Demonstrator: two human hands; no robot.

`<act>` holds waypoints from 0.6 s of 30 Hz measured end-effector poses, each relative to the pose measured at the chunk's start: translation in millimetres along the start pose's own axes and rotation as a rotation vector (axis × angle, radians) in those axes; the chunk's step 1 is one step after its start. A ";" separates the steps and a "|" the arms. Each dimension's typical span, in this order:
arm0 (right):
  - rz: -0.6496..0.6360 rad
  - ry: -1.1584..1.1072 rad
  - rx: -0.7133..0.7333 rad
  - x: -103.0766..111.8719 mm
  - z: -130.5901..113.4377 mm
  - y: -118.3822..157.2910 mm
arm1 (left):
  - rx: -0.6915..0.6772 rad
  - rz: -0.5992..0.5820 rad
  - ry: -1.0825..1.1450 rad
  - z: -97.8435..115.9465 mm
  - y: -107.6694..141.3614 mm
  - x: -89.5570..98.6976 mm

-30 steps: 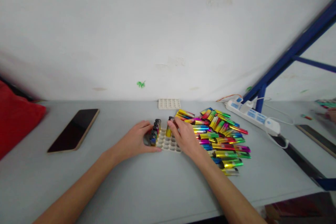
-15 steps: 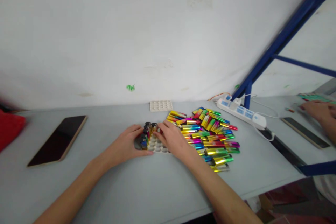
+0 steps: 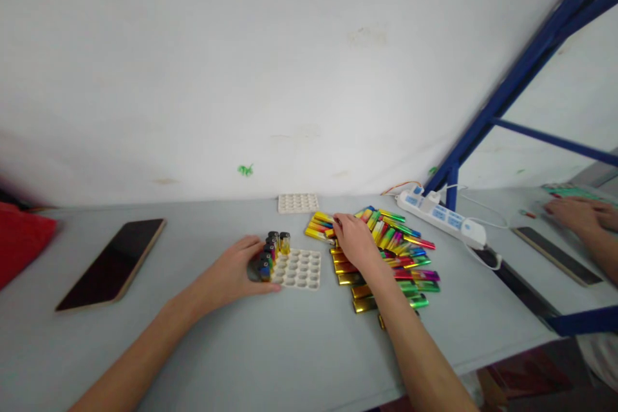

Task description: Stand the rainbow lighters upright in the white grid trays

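A white tray (image 3: 302,269) with rows of round hollows lies on the grey table. Several shiny lighters with black tops (image 3: 271,248) stand upright in its left column, and one more stands beside them at the back. My left hand (image 3: 236,270) curves around the tray's left side, thumb along the front edge, fingers apart. To the right, my right hand (image 3: 355,238) reaches onto a pile of metallic coloured lighters (image 3: 400,270). Its fingertips are bent down at the pile's left part; what they pinch, if anything, is too small to make out.
A second white tray (image 3: 298,203) lies near the wall. A dark phone-like slab (image 3: 113,264) is at left, beside red cloth (image 3: 24,238). A power strip (image 3: 441,215) and blue frame (image 3: 506,93) stand at right. Beyond are another person's hands (image 3: 579,212).
My right hand has left the tray and moved right to the pile, uncovering the hollows and the upright lighter at the back. My left hand stays at the tray. The view has shifted slightly.
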State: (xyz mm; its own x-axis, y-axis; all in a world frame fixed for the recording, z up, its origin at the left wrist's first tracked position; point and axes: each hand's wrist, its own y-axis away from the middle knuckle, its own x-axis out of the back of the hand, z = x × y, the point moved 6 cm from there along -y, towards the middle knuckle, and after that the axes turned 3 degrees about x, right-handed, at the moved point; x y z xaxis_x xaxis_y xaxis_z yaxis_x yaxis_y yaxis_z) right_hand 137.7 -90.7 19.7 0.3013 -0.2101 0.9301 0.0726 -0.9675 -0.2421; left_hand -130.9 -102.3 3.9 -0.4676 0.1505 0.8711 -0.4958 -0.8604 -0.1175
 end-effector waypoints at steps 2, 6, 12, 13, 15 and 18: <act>-0.051 0.033 -0.024 -1.9 0.0 -2.4 | 0.012 -0.003 0.005 -0.2 0.3 -0.5; -0.073 0.030 -0.052 -1.0 0.6 -6.2 | 0.015 0.005 0.015 0.8 1.0 0.2; 0.172 -0.245 0.003 7.4 9.4 -2.3 | 0.011 0.005 0.003 0.7 1.0 -0.2; 0.234 -0.355 0.010 9.0 11.1 -1.5 | 0.011 0.010 0.004 0.2 0.9 -0.4; 0.318 -0.646 -0.013 9.0 14.1 -1.0 | 0.009 0.023 0.005 -0.6 0.6 -0.7; 0.330 -1.137 -0.115 2.3 10.2 -1.7 | 0.011 0.044 0.007 -0.2 0.5 -0.6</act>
State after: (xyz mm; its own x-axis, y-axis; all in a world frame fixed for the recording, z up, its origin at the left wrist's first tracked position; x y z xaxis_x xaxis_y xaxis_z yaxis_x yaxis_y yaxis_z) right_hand 148.0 -88.1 19.4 0.9644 -0.2624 0.0343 -0.2351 -0.9091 -0.3439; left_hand -131.0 -102.7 3.2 -0.4937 0.1161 0.8619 -0.4671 -0.8714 -0.1502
